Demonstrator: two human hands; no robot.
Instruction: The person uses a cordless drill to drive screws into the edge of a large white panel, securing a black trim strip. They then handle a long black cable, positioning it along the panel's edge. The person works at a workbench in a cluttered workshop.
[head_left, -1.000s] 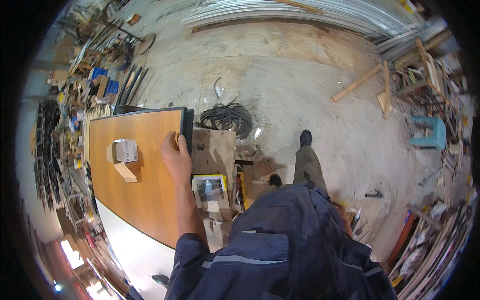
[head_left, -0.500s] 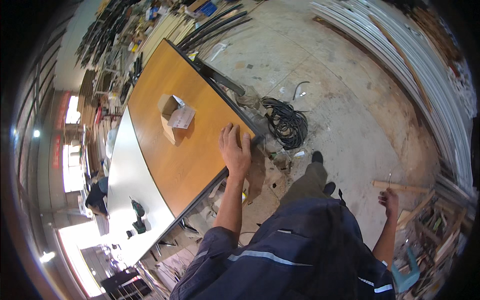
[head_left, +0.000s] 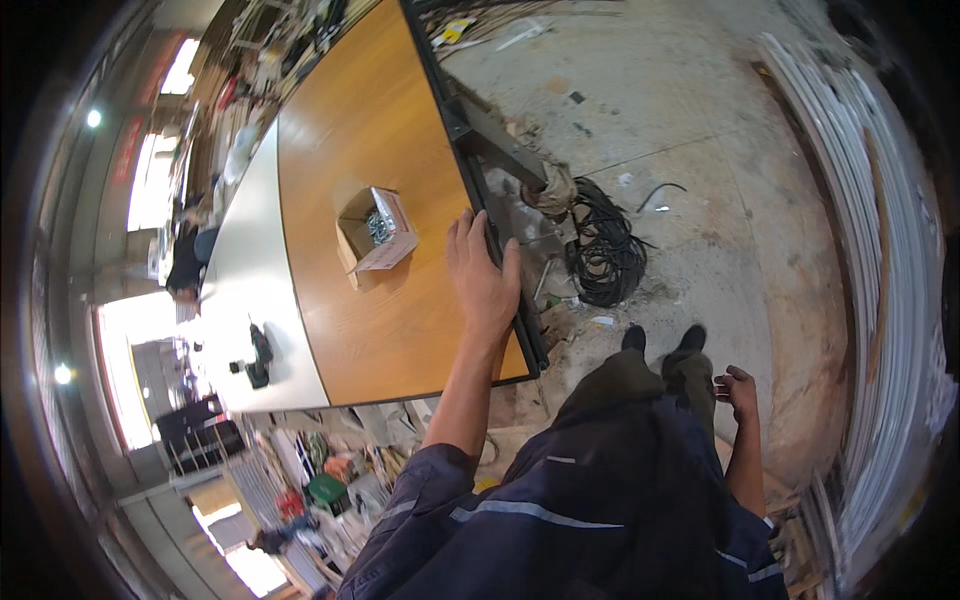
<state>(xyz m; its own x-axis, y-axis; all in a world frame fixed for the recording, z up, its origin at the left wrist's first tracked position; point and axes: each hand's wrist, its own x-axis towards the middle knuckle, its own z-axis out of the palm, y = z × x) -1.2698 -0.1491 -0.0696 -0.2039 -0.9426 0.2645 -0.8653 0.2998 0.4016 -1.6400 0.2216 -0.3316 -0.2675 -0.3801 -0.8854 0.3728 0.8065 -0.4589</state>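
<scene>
My left hand [head_left: 484, 275] lies with outstretched fingers on the wood-coloured panel [head_left: 400, 345], beside its dark edge frame [head_left: 462, 160]. Left of that hand stands an open cardboard box [head_left: 390, 252] with small metal pieces [head_left: 377, 226] inside, probably screws. Farther left, a cordless drill [head_left: 258, 355] rests on the white panel [head_left: 262, 270]. My right hand [head_left: 737, 393] hangs low at my right side, away from the panels. Its fingers are curled together; what they hold, if anything, is too small to make out.
A coil of black cable [head_left: 607, 255] lies on the concrete floor past the panel's right edge, near a metal beam [head_left: 500, 150]. Long pale profiles [head_left: 870, 300] are stacked along the right. Another person [head_left: 187, 265] is beyond the white panel. Assorted materials [head_left: 330, 480] lie at lower left.
My view has turned and I have come farther along the panel's edge. The box's contents now show. My left hand stays on the panel; my right hand has come closer to my legs.
</scene>
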